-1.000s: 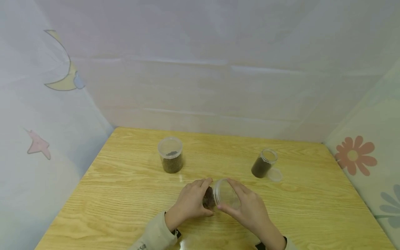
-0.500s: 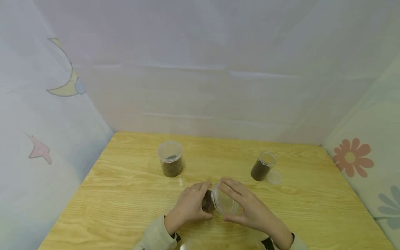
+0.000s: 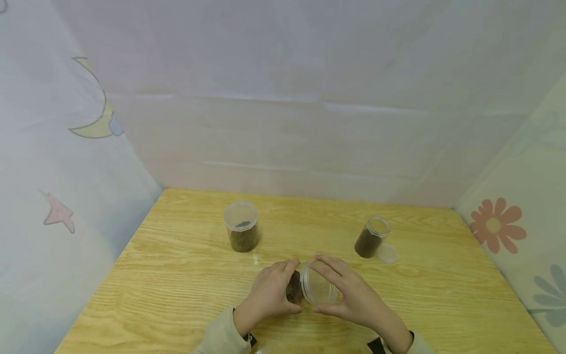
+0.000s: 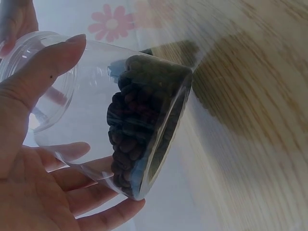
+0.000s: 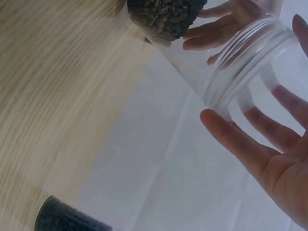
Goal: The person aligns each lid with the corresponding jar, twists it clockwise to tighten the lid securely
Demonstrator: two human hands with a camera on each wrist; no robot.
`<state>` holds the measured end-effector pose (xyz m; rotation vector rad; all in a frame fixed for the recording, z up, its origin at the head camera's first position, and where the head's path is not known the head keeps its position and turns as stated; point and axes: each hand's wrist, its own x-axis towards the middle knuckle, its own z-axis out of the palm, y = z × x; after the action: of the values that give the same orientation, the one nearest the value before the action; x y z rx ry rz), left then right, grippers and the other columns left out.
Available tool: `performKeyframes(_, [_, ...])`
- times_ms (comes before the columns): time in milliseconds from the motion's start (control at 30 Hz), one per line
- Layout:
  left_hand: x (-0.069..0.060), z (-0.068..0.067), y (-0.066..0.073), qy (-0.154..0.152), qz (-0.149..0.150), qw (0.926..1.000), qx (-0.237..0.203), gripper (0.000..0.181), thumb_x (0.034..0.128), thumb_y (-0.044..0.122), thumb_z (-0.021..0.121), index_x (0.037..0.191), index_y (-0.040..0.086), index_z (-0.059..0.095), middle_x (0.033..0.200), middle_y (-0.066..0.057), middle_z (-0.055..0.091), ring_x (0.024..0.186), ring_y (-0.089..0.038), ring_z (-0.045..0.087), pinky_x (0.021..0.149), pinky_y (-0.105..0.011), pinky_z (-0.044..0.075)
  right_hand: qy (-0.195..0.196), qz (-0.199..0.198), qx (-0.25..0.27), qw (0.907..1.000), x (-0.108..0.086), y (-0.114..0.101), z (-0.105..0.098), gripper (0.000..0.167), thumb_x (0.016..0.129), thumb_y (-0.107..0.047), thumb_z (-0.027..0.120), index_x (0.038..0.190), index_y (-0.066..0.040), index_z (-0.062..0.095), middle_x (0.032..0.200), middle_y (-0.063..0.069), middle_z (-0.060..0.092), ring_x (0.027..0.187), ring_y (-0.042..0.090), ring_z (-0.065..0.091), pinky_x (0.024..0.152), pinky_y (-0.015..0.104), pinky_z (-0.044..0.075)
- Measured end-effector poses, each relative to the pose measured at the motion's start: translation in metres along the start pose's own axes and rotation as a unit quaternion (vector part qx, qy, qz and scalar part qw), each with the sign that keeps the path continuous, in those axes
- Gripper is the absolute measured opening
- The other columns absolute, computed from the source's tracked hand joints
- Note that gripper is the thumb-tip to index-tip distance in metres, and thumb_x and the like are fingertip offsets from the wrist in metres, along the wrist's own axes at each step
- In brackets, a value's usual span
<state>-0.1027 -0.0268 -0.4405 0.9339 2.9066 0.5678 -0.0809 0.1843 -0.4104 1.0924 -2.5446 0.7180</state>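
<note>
A clear jar (image 4: 96, 91) leans to the right between both hands, dark beans (image 3: 294, 287) gathered at its lower end. My left hand (image 3: 270, 291) grips the jar's body from the left, thumb on one side and fingers on the other. At the wide, clear mouth end (image 5: 250, 62), my right hand (image 3: 353, 297) curves its thumb and fingers around the rim from the right. Whether a separate lid lies under the right hand, I cannot tell. The left wrist view has the jar's base edge close to the wooden surface.
Behind the hands at left stands a wide clear jar (image 3: 244, 238) with dark contents. A narrower jar (image 3: 368, 242) with dark contents stands at the back right, a clear round lid (image 3: 387, 253) beside it. Pale cloth (image 3: 283, 147) surrounds the wooden table (image 3: 177, 265).
Since a second ago, the right hand has changed its hold, its fingers reaching further over the clear end. That end faces upward more. The left hand keeps its grip, and the head view has shifted slightly.
</note>
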Motion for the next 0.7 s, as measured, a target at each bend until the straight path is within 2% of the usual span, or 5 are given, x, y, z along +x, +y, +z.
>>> performKeyframes(233, [0.0,0.001,0.0,0.011,0.004,0.9999,0.003,0.092,0.0565,0.046,0.084,0.129,0.009,0.041,0.122,-0.012,0.055,0.109,-0.027,0.054,0.083,-0.043,0.048,0.009,0.062,-0.02,0.9978,-0.001,-0.005,0.002,0.077,0.067,-0.048,0.075,0.131,-0.012,0.048,0.127,0.011,0.05,0.109,0.031,0.052,0.08,0.047,0.049])
performKeyframes(433, [-0.001,0.001,0.0,0.023,0.009,0.9997,0.009,0.092,0.056,0.046,0.084,0.129,0.008,0.042,0.121,-0.012,0.055,0.108,-0.027,0.054,0.083,-0.044,0.048,0.019,0.112,-0.008,0.9935,0.001,-0.011,0.005,0.076,0.067,-0.042,0.077,0.13,-0.009,0.049,0.121,0.016,0.054,0.104,0.037,0.054,0.076,0.05,0.05])
performKeyframes(700, [0.0,0.002,0.001,0.023,0.012,0.9996,0.015,0.092,0.0555,0.046,0.084,0.129,0.009,0.042,0.121,-0.011,0.055,0.108,-0.027,0.054,0.083,-0.044,0.048,0.009,0.153,-0.004,0.9881,0.001,-0.017,0.005,0.076,0.068,-0.044,0.076,0.129,-0.007,0.049,0.122,0.017,0.053,0.101,0.034,0.057,0.071,0.043,0.053])
